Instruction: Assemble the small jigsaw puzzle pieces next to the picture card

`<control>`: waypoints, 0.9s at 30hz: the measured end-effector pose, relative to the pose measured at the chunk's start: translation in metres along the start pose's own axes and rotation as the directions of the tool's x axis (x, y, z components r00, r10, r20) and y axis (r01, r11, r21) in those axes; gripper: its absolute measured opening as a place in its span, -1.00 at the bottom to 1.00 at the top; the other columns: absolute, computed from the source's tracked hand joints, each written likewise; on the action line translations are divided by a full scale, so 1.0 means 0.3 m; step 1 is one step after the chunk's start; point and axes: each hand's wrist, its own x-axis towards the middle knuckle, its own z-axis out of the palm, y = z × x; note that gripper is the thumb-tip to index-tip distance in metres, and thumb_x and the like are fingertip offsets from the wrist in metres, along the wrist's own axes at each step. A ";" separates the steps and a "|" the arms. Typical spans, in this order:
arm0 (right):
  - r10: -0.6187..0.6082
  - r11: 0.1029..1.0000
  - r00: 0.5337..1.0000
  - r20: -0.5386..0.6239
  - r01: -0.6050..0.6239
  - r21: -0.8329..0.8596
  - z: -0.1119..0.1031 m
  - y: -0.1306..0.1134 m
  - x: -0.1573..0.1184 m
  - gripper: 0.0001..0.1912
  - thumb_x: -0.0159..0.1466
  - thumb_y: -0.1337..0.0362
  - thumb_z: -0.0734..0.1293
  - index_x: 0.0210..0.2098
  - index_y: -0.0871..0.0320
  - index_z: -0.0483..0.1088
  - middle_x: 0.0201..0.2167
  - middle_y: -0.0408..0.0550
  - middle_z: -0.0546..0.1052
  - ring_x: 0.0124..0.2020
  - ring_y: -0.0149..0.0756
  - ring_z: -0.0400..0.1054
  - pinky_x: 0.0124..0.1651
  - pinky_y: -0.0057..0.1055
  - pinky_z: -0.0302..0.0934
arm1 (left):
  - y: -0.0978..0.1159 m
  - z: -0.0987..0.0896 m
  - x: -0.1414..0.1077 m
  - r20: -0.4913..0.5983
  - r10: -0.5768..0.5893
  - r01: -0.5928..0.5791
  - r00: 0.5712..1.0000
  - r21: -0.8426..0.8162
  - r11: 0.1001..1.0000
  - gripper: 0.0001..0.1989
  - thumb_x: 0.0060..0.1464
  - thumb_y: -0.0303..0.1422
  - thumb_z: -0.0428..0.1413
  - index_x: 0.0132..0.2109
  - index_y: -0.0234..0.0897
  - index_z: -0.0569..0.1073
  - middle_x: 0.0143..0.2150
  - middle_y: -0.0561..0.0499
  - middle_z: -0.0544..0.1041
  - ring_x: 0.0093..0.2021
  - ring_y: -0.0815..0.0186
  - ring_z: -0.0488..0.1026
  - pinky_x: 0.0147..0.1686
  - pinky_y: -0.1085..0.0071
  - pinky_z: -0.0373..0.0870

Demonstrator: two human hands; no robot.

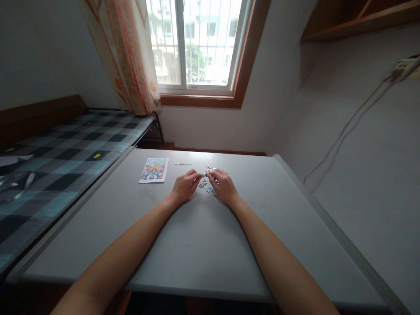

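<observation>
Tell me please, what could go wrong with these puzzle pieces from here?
A piece between the left hand and right hand could slip into the pile. The left hand is near the row and might knock it. The right hand partly hides the pile and may scatter it.

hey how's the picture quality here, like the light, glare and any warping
Head view: the window is overexposed, washing out the buildings behind it; head view: a pale sheen on the table's far part, with soft shadows beside the hands; head view: wide-angle stretch, the table's sides splaying toward the camera; head view: the puzzle pieces look too small to make out their print.
</observation>
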 end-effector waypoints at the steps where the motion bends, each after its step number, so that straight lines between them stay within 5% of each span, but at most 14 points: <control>1: -0.004 1.000 1.000 0.000 0.004 0.001 -0.001 -0.001 0.000 -0.79 0.36 0.25 0.19 -0.34 0.11 0.41 -0.38 -0.07 0.44 -0.31 -0.29 0.32 -0.17 -0.37 0.20 | 0.001 -0.001 0.000 0.004 0.003 -0.003 1.000 -0.007 1.000 -0.74 0.29 -0.24 -0.06 -0.17 -0.18 0.50 -0.27 0.04 0.47 -0.48 0.46 0.36 -0.39 0.50 0.26; 10: 0.001 1.000 1.000 0.010 -0.001 0.003 0.007 0.004 0.000 -0.78 0.34 0.28 0.18 -0.44 0.12 0.31 -0.45 -0.11 0.39 -0.37 -0.31 0.28 -0.25 -0.40 0.14 | 0.017 -0.014 0.001 0.017 0.031 -0.029 0.999 -0.087 0.996 -0.82 0.23 -0.29 0.02 -0.20 -0.22 0.49 -0.26 0.06 0.48 -0.50 0.50 0.39 -0.41 0.53 0.27; 18: 0.003 1.000 0.999 0.034 -0.002 -0.022 0.010 0.010 0.000 -0.75 0.34 0.28 0.19 -0.47 0.11 0.31 -0.46 -0.09 0.41 -0.37 -0.30 0.29 -0.23 -0.39 0.17 | -0.003 0.001 -0.002 0.009 0.042 -0.042 0.999 0.017 0.999 -0.74 0.27 -0.23 -0.04 -0.19 -0.16 0.53 -0.30 0.05 0.49 -0.50 0.47 0.35 -0.42 0.50 0.24; 27: 0.001 0.999 1.000 0.009 -0.001 0.035 0.003 0.011 -0.001 -0.90 0.28 0.29 0.29 -0.23 0.11 0.44 -0.34 -0.08 0.46 -0.36 -0.33 0.34 -0.19 -0.37 0.26 | -0.014 0.006 -0.003 -0.010 0.012 -0.012 1.000 0.064 0.998 -0.70 0.29 -0.21 -0.08 -0.18 -0.12 0.54 -0.29 0.04 0.49 -0.45 0.42 0.38 -0.41 0.48 0.23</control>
